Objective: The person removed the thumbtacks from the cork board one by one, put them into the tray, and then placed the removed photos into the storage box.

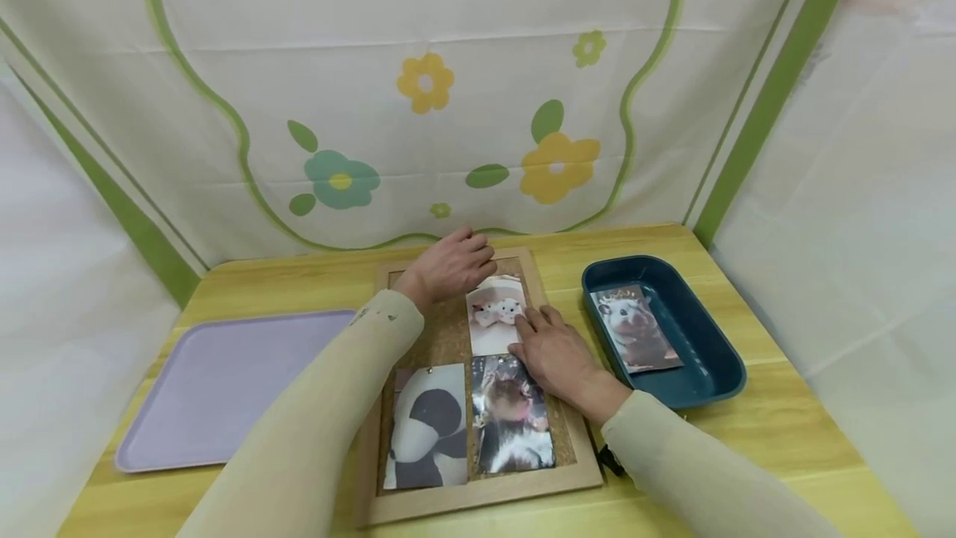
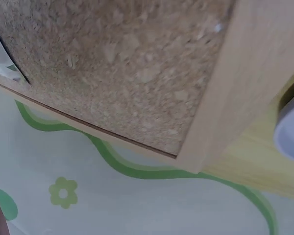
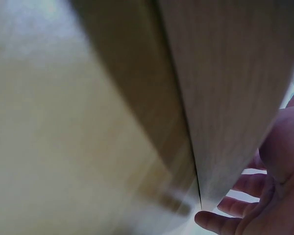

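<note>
A wood-framed cork board (image 1: pixel 441 332) lies on the table. My left hand (image 1: pixel 451 262) is over the top edge of a photo of a spotted white animal (image 1: pixel 496 310), its fingers bent; I cannot tell whether they hold something. The right hand (image 1: pixel 560 355) rests on that photo's right edge with fingers extended. Below it, a photo of a small furry animal (image 1: pixel 511 418) is fixed by a pin (image 1: pixel 501 360) at its top. Left of that one, a black-and-white photo (image 1: pixel 429 430) also has a pin (image 1: pixel 429 369). Bare cork (image 2: pixel 122 63) fills most of the left wrist view.
A dark teal tray (image 1: pixel 705 347) to the right holds another animal photo (image 1: pixel 635 329). On the left lies a flat lilac tray (image 1: pixel 231 380), partly behind my left sleeve. A flower-printed curtain (image 1: pixel 463 131) stands behind the table.
</note>
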`<state>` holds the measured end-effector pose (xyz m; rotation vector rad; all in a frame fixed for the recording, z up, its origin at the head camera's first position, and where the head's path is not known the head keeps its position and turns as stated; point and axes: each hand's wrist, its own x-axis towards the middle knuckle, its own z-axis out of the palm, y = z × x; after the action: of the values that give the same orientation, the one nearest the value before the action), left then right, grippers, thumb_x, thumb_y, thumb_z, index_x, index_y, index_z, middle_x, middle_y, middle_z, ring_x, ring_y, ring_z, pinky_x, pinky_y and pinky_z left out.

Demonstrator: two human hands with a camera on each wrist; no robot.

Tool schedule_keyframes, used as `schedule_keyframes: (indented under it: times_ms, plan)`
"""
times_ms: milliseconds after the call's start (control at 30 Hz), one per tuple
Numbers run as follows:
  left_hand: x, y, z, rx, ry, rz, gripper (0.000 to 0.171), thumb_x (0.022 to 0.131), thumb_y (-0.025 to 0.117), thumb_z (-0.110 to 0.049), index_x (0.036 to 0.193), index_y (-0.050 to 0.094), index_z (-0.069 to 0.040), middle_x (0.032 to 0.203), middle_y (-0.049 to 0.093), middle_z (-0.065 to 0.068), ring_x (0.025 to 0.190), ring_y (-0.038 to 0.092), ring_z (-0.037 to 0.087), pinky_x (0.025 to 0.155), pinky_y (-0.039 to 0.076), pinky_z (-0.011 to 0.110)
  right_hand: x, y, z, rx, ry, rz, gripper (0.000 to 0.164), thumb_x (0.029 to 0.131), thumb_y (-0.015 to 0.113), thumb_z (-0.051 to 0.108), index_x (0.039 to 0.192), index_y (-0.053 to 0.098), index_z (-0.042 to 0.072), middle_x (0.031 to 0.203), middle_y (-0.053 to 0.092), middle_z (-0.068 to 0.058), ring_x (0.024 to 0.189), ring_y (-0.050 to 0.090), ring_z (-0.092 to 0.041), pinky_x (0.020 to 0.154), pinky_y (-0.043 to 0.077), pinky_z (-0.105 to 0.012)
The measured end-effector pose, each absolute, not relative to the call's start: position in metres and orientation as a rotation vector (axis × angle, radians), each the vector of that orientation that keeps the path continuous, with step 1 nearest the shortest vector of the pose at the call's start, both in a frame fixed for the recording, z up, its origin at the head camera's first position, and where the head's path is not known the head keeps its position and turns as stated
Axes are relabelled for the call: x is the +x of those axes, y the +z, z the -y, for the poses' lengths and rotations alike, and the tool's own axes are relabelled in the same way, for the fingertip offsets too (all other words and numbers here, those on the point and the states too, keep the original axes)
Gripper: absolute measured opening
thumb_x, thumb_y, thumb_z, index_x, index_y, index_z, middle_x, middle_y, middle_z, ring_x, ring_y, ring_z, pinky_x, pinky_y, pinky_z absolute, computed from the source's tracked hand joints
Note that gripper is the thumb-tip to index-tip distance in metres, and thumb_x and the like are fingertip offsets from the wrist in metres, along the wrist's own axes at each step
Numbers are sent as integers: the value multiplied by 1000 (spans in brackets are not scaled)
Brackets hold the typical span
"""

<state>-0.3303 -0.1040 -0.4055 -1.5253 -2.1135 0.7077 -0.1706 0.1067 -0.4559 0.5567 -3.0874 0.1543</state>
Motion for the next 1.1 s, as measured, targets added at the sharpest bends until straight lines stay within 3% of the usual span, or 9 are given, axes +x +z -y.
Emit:
schedule_keyframes:
  times_ms: [433, 700, 900, 1100]
  plan:
    - [-325, -406, 121, -1466, 631, 2153, 15, 107, 63, -19, 122, 65, -16, 120, 67, 1, 108, 52, 24, 99, 44, 42, -174, -455, -113, 556, 133, 3105, 57, 112, 51, 42, 153, 53, 3, 158, 49, -24, 147, 44, -47, 105, 54, -58]
    - [-319, -405, 133, -1427, 565, 2128, 13, 109, 61, -26, 115, 63, -15, 114, 66, 2, 101, 51, 25, 96, 44, 43, -177, -457, -119, 557, 142, 3082, 56, 111, 53, 41, 151, 54, 1, 157, 51, -25, 145, 45, -48, 104, 54, -59]
    - [-314, -404, 142, -1373, 538, 2138, 9, 108, 62, -20, 114, 64, -14, 111, 65, 4, 102, 52, 26, 100, 45, 44, -178, -458, -125, 541, 186, 3078, 55, 111, 55, 39, 150, 55, 1, 156, 51, -26, 144, 46, -49, 107, 52, -60]
    - [-310, -403, 158, -1318, 400, 2142, 5, 105, 61, -15, 102, 63, -13, 100, 62, 3, 97, 53, 26, 96, 47, 43, -177, -457, -128, 555, 216, 3049, 53, 109, 57, 37, 147, 57, -1, 155, 51, -27, 142, 48, -50, 108, 51, -60]
